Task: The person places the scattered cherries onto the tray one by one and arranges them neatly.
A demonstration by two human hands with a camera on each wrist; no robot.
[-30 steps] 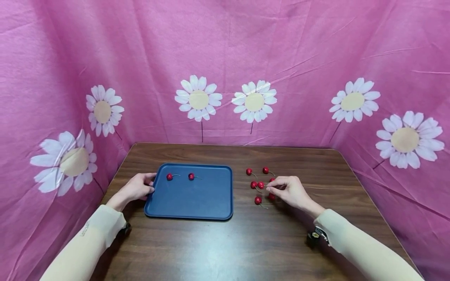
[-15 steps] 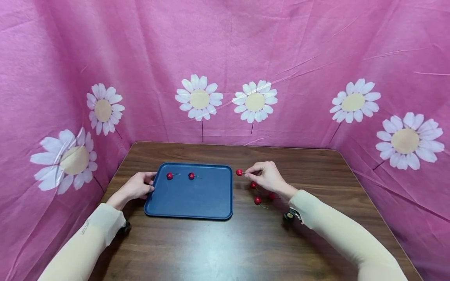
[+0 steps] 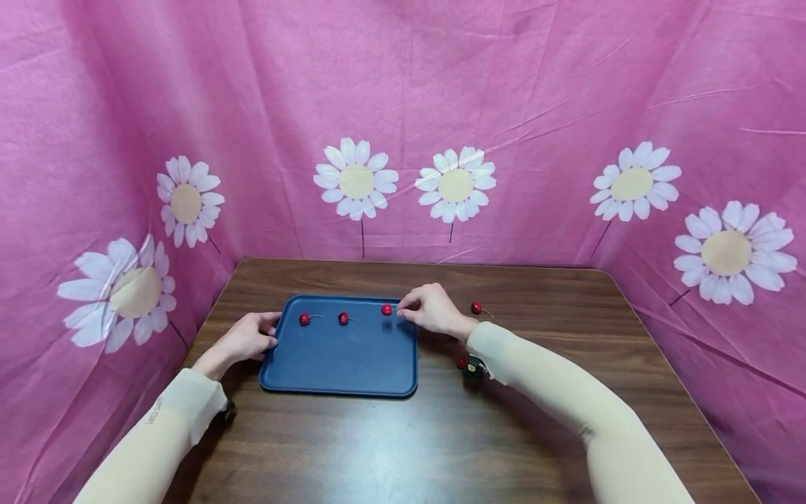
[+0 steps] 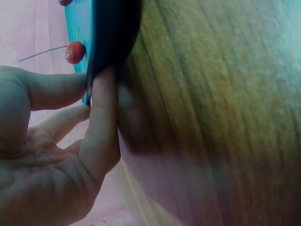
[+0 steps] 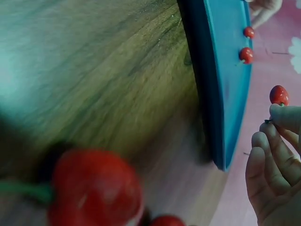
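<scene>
A dark blue rectangular tray (image 3: 336, 360) lies on the wooden table, with two red stemmed cherries, one (image 3: 305, 319) at the far left and one (image 3: 343, 318) beside it. My left hand (image 3: 241, 339) grips the tray's left edge; in the left wrist view the thumb (image 4: 59, 89) and a finger (image 4: 101, 122) lie on opposite faces of the rim. Above the tray's far right part, my right hand (image 3: 434, 311) pinches a third cherry (image 3: 387, 309) by its stem between thumb and fingertips. In the right wrist view this cherry (image 5: 279, 95) hangs clear of the tray.
On the table (image 3: 378, 455) right of the tray, one cherry (image 3: 476, 308) lies at the back and another (image 3: 461, 362) nearer, partly behind the right wrist. The right arm hides other cherries. A pink daisy-print curtain (image 3: 535, 105) encloses the table's back and sides.
My right hand has picked up a cherry from the group on the right and carried it left, over the tray. The left hand stays on the tray's edge.
</scene>
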